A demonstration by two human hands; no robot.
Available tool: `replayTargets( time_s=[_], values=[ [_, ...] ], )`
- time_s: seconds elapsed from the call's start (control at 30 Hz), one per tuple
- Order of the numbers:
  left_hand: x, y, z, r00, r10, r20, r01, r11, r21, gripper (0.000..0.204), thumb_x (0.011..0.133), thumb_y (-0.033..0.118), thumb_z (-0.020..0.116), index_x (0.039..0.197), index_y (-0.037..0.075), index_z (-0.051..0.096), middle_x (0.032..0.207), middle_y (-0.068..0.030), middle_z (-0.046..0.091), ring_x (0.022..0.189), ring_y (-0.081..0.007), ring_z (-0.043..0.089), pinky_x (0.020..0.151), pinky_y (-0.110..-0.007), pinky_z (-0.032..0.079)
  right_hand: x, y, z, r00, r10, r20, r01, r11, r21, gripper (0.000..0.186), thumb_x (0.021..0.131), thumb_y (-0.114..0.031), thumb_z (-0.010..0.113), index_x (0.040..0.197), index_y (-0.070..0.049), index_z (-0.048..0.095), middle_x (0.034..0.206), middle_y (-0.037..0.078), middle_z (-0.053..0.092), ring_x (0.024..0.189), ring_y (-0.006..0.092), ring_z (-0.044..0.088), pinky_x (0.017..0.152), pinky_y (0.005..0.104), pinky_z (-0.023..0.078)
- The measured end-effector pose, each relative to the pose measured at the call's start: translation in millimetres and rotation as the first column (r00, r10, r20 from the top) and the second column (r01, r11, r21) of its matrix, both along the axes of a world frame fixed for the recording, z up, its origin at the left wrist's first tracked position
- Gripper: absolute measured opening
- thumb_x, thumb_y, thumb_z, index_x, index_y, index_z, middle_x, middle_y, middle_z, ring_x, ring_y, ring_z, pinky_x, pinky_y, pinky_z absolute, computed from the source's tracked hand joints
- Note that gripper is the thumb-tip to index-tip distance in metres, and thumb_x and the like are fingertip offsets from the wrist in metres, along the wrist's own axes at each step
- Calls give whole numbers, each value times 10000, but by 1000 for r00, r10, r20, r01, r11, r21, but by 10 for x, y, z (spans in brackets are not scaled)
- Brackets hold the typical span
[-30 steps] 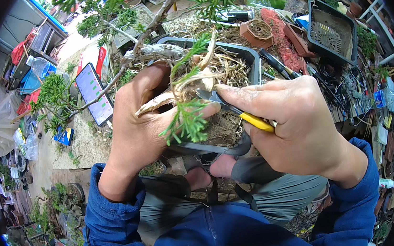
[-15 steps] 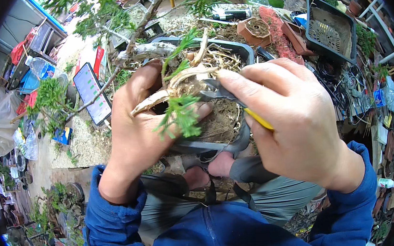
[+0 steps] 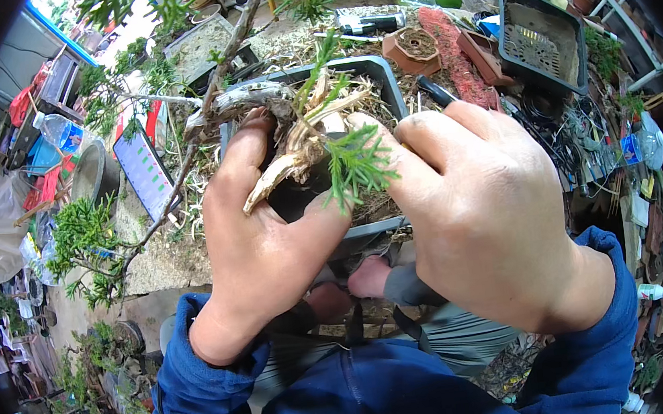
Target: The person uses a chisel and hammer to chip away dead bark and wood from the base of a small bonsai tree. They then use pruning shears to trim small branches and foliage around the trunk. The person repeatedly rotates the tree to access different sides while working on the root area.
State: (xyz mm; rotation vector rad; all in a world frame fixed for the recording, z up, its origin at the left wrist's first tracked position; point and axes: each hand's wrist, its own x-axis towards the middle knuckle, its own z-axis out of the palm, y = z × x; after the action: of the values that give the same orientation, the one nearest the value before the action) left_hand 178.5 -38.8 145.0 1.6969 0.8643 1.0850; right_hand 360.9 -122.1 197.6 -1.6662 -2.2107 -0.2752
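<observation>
A small conifer tree with a gnarled, stripped trunk (image 3: 293, 153) stands in a dark rectangular pot (image 3: 393, 91). Pale torn wood splits out along the trunk, and a green sprig (image 3: 359, 164) hangs in front of it. My left hand (image 3: 266, 234) is closed around the trunk's left and near sides, its thumb low by the pot. My right hand (image 3: 489, 206) is clenched at the pale wood, gripping yellow-handled pliers (image 3: 406, 147). Only a sliver of yellow shows between the fingers; the dark jaws are hidden behind my right hand.
A long branch (image 3: 230, 52) crosses at upper left. A lit phone (image 3: 144, 174) leans beside a round bowl (image 3: 95, 173). Beyond the pot are a brown hexagonal pot (image 3: 412, 51), a red rough strip (image 3: 457, 56) and an empty black tray (image 3: 542, 39). Wood shavings litter the work surface.
My right hand has rolled over, knuckles upward, so the pliers' jaws no longer show. The sprig and torn wood have shifted to the right, and the view has moved slightly.
</observation>
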Motion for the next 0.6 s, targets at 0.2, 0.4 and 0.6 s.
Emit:
replayTargets(
  time_s=[0.2,0.4,0.6],
  values=[
    [-25,-4,14,998,3,-55,-5,999,-37,439,805,129,838,1171,-47,673,1010,-147,733,887,-195,673,834,-335,560,171,43,-99,949,85,-303,-112,991,-75,471,800,-3,770,1270,25,761,941,184,751,799,378,727,729,436,591],
    [-46,12,-6,997,2,-74,0,1000,28,416,819,151,841,1151,-46,686,1041,-160,725,922,-214,670,867,-341,548,576,179,128,760,-150,-632,-38,961,-274,537,890,61,716,1426,52,698,1005,50,742,891,86,667,797,254,553],
    [-92,53,-87,998,-31,-46,33,998,51,413,836,103,781,1186,-85,670,1089,-168,724,969,-230,673,909,-347,542,739,201,-85,791,-186,-583,-28,941,-338,631,923,59,661,1539,-54,588,1045,40,677,922,87,610,844,248,521]
  ],
)
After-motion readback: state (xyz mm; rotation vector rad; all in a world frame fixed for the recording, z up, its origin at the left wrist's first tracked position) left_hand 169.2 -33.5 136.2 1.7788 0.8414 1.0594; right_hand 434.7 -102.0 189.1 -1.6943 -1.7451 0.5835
